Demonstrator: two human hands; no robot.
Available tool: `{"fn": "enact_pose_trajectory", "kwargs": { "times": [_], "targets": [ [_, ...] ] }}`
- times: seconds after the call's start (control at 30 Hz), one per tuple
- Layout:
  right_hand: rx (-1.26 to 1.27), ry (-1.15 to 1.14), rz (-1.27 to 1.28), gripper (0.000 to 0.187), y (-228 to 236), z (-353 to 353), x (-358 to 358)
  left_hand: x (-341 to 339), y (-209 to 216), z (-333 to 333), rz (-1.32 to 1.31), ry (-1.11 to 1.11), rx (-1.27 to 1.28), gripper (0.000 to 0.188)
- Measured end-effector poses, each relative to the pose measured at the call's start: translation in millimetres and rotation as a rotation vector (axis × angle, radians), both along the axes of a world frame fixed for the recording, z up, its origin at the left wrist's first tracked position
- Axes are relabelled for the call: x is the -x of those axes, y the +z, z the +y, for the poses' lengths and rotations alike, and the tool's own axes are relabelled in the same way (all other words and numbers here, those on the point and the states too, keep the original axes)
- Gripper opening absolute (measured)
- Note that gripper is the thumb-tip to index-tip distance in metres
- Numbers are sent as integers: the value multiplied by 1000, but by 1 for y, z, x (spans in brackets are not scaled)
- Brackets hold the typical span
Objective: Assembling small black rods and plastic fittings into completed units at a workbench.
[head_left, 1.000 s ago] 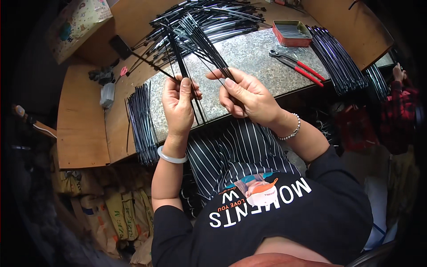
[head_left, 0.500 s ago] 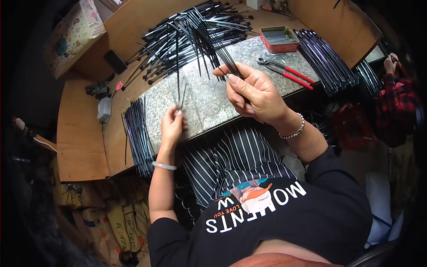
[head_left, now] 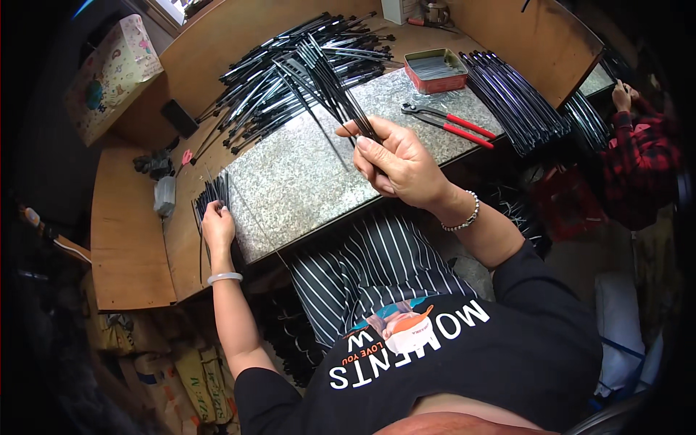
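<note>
- Leftward goes the left hand (head_left: 218, 226), now at the left bundle (head_left: 212, 190); fingers curl there, but whether they grip, I can't tell.
- Right hand (head_left: 399, 163) closed, pinching black strips (head_left: 339, 96) above the surface (head_left: 290, 174); a loosened thumb could let that fan slip.
- Behind, the heap's (head_left: 250, 94) crossed strips could snag those tips.

Wooden workbench (head_left: 176, 248), speckled slab (head_left: 290, 167) on top, loose pile of black rods (head_left: 255, 94) behind, red tin (head_left: 441, 85) and red-handled pliers (head_left: 470, 130) on slab

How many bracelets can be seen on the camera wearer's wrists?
2: a white bangle on the left wrist, a beaded bracelet on the right wrist. No others show.
</note>
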State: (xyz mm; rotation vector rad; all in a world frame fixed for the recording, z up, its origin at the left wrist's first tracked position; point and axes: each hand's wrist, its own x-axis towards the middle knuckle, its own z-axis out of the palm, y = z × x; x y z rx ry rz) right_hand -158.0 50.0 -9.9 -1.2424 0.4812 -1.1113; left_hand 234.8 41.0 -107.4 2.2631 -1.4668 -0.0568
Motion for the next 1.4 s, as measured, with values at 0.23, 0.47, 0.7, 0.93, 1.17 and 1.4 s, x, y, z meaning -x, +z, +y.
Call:
{"fn": "enact_pose_trajectory", "kwargs": {
  "times": [0.23, 0.47, 0.7, 0.93, 1.17, 1.4],
  "targets": [
    [-15, 46, 12, 31, 0, 5, 7, 78, 39, 5, -145, -131, 192, 45],
    [-91, 191, -93, 33, 1, 12, 7, 170, 73, -47, 1473, -351, 187, 65],
    [434, -118, 510, 22, -55, 34, 49, 211, 99, -80, 1442, -806, 334, 38],
    [665, -364, 962, 9, -220, 21, 67, 244, 34, -74, 902, -1093, 190, 21],
    [80, 37, 1041, 20, -85, -2, 97, 238, 33, -48, 318, -1002, 259, 15],
    [672, -346, 829, 26, -110, -82, 43, 252, 24, -36, 535, -925, 384, 13]
  ]
}}
